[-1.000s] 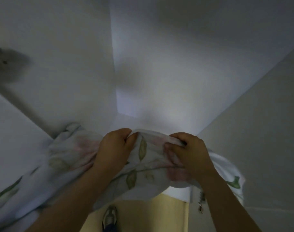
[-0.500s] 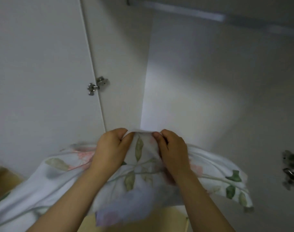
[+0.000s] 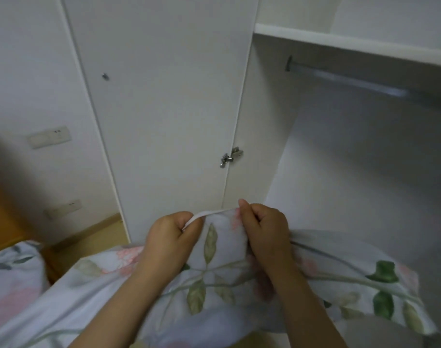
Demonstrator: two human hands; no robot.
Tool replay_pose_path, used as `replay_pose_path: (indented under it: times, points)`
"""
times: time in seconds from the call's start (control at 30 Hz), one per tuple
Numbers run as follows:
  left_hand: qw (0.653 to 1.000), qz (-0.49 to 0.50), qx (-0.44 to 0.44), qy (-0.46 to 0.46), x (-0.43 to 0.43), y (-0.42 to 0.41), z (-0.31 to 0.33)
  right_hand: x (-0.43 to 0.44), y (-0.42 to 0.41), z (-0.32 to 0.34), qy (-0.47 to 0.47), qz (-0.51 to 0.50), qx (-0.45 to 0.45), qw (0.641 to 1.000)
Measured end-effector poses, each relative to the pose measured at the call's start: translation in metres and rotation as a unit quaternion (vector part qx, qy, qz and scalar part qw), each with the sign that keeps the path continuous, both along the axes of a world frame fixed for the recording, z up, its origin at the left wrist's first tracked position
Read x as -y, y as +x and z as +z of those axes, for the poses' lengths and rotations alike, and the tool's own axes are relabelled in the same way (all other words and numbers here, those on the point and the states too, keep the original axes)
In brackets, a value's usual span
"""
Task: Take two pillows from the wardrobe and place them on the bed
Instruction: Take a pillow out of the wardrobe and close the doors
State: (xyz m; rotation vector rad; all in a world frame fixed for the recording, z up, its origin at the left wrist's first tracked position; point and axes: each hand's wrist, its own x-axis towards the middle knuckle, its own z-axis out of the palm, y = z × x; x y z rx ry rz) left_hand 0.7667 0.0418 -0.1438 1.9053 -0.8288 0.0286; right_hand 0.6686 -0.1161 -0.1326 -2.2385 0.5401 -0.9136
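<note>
A white pillow [image 3: 214, 280] with a green-leaf and pink-flower print hangs in front of me, low in the head view. My left hand [image 3: 171, 237] and my right hand [image 3: 264, 229] both grip its top edge, close together. The open white wardrobe [image 3: 352, 146] stands just behind the pillow, its inside bare below a shelf [image 3: 340, 42] and a metal hanging rail [image 3: 345, 80]. At the far left, another piece of the same floral fabric [image 3: 13, 267] lies low down; I cannot tell if it is a second pillow or bedding.
The wardrobe's left door [image 3: 164, 109] stands open, with a metal hinge [image 3: 230, 156] on its edge. Wall sockets [image 3: 50, 136] sit on the white wall at left. A wooden floor strip [image 3: 93, 237] and orange-brown furniture [image 3: 3, 222] show at lower left.
My view has swung down and left, from the wardrobe's upper inside to its door and rail. The pillow has come out of the wardrobe with both hands still gripping its edge.
</note>
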Motion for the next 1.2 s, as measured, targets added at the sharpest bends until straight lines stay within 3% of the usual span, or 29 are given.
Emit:
replay_pose_path:
  times: [0.17, 0.4, 0.73, 1.03, 1.2]
  points:
    - [0.998, 0.054, 0.020, 0.013, -0.049, 0.022, 0.009, -0.037, 0.041, 0.003, -0.003, 0.038, 0.012, 0.999]
    - [0.990, 0.136, -0.022, 0.002, -0.096, 0.046, 0.008, -0.078, 0.083, 0.001, -0.001, 0.080, 0.007, 0.997]
    - [0.979, 0.194, -0.027, -0.056, -0.115, 0.113, 0.023, -0.101, 0.112, -0.005, -0.003, 0.108, -0.014, 0.994]
    - [0.974, 0.136, -0.157, -0.091, -0.074, 0.159, 0.028, -0.100, 0.119, -0.007, -0.030, 0.103, -0.045, 0.993]
    - [0.982, 0.139, -0.093, -0.085, -0.060, 0.158, 0.027, -0.096, 0.115, -0.011, -0.017, 0.085, -0.049, 0.995]
